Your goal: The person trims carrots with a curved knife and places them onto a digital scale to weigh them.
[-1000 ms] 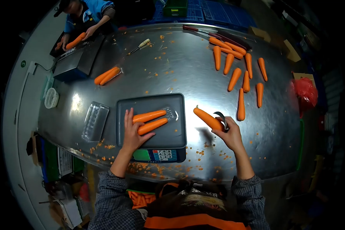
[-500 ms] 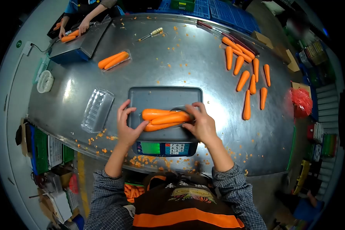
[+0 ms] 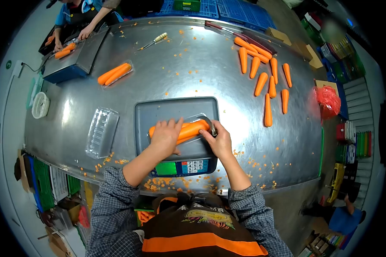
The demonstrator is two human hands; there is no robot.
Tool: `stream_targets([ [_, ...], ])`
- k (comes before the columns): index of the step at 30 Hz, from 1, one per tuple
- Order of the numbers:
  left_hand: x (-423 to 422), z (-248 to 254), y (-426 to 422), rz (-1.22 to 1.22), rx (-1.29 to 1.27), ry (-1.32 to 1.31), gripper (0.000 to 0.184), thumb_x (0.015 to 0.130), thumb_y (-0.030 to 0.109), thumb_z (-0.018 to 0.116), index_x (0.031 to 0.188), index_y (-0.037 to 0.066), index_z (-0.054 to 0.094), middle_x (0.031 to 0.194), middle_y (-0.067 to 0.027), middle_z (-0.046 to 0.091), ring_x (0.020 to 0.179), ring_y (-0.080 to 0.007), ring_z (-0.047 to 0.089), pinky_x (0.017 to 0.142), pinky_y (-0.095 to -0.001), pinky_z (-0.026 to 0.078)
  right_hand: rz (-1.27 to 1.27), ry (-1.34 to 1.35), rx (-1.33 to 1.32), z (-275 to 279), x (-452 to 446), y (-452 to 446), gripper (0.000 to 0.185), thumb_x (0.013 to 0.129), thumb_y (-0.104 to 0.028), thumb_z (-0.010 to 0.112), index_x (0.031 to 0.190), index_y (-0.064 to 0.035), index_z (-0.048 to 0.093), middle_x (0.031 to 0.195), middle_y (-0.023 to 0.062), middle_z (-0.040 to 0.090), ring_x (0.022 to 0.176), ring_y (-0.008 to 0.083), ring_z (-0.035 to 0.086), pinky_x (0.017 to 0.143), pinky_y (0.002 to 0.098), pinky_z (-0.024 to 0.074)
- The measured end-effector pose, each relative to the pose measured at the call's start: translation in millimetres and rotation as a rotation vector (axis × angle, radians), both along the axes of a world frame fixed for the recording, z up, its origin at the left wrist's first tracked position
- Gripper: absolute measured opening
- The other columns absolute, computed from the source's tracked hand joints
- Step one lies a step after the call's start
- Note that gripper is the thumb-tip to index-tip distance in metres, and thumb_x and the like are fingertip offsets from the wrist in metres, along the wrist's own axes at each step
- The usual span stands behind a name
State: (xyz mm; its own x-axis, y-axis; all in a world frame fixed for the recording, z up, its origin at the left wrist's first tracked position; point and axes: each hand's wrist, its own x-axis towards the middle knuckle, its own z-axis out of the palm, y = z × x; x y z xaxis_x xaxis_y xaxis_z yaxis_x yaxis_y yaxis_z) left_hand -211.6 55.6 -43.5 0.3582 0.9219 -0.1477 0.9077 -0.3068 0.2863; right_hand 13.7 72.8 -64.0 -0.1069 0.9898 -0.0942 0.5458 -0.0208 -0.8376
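Observation:
Several carrots lie together in a clear plastic tray on the grey platform of a weighing scale. My left hand is wrapped over their left part from above, fingers pressed on them. A curved dark-bladed knife is in my right hand, its blade against the right ends of the carrots. My right thumb points toward the carrots. Below the platform are the scale's green display and keypad.
An empty clear tray lies left of the scale, and a packed pair of carrots farther back. Loose carrots spread on the right. A wooden-handled tool lies at the back. Another person's hands handle carrots at far left.
My left hand has moved from the carrots' left end onto their top. My right hand now grips the curved knife at their right ends. The view has shifted slightly.

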Motion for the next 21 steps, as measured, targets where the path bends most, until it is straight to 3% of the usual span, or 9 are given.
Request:
stream_targets([
  [3,-7,0,5,-0.007,-0.106,0.061,0.113,0.054,0.038,0.094,0.149,0.008,0.041,0.117,-0.0181,0.060,0.109,-0.0356,0.059,0.097,-0.0452,0.045,-0.028,0.176,-0.080,-4,6,0,0.048,0.087,-0.023,0.079,0.125,-0.0008,0.062,0.083,0.0049,0.066,0.077,0.0139,0.061,0.072,0.0287,0.0509],
  [5,-16,-6,13,-0.038,-0.071,0.033,0.102,0.058,0.032,0.090,0.148,0.010,0.044,0.108,-0.0173,0.061,0.102,-0.0361,0.061,0.092,-0.0445,0.047,-0.157,0.333,-0.143,-12,13,-4,0.051,0.091,-0.024,0.075,0.133,-0.0018,0.055,0.081,0.0026,0.063,0.070,0.0090,0.059,0.064,0.0236,0.0476],
  [8,-38,-6,27,0.038,-0.106,-0.118,0.092,0.063,0.031,0.082,0.146,0.011,0.047,0.107,-0.0184,0.062,0.100,-0.0368,0.062,0.090,-0.0441,0.049,-0.335,0.345,-0.197,-13,29,-10,0.033,0.095,-0.021,0.069,0.122,-0.0031,0.064,0.081,0.0018,0.061,0.058,0.0061,0.053,0.045,0.0221,0.0378],
  [9,-48,3,36,0.087,-0.204,-0.162,0.090,0.066,0.037,0.079,0.146,0.010,0.048,0.110,-0.0196,0.062,0.104,-0.0371,0.062,0.091,-0.0434,0.049,-0.402,0.337,-0.156,-22,37,-13,0.031,0.096,-0.020,0.066,0.121,-0.0033,0.064,0.080,0.0017,0.060,0.054,0.0058,0.049,0.045,0.0221,0.0368],
  [13,-105,33,64,0.301,-0.107,-0.435,0.091,0.068,0.038,0.078,0.148,0.008,0.045,0.122,-0.0218,0.061,0.113,-0.0382,0.060,0.098,-0.0418,0.048,-0.627,0.342,-0.167,-16,60,-30,0.022,0.099,-0.024,0.063,0.115,-0.0087,0.065,0.077,-0.0022,0.055,0.055,0.0036,0.043,0.047,0.0197,0.0367],
  [16,-167,34,102,0.414,-0.011,-0.382,0.097,0.065,0.040,0.078,0.150,0.010,0.043,0.123,-0.0203,0.061,0.115,-0.0366,0.060,0.101,-0.0408,0.048,-0.798,0.408,-0.132,-35,81,-39,0.015,0.098,-0.023,0.065,0.107,-0.0100,0.064,0.073,-0.0030,0.053,0.053,0.0037,0.042,0.044,0.0201,0.0340],
  [18,-213,7,128,0.410,0.053,-0.370,0.091,0.068,0.039,0.079,0.147,0.008,0.046,0.126,-0.0230,0.060,0.116,-0.0379,0.060,0.099,-0.0418,0.048,-0.835,0.482,-0.078,-36,82,-44,0.014,0.098,-0.021,0.065,0.103,-0.0081,0.061,0.071,-0.0021,0.052,0.050,0.0038,0.042,0.043,0.0203,0.0326],
  [20,-247,-21,152,0.433,-0.034,-0.135,0.096,0.066,0.040,0.081,0.149,0.008,0.044,0.127,-0.0248,0.060,0.118,-0.0377,0.059,0.101,-0.0428,0.048,-0.842,0.524,-0.057,-39,80,-45,0.014,0.098,-0.020,0.065,0.101,-0.0081,0.060,0.069,-0.0016,0.052,0.049,0.0042,0.042,0.042,0.0205,0.0324],
  [21,-259,-36,163,0.444,-0.022,-0.139,0.096,0.066,0.040,0.081,0.149,0.008,0.044,0.127,-0.0248,0.060,0.118,-0.0377,0.059,0.101,-0.0428,0.048,-0.842,0.478,-0.081,-38,77,-45,0.013,0.098,-0.020,0.065,0.100,-0.0081,0.060,0.069,-0.0013,0.052,0.048,0.0046,0.042,0.042,0.0207,0.0326],
])
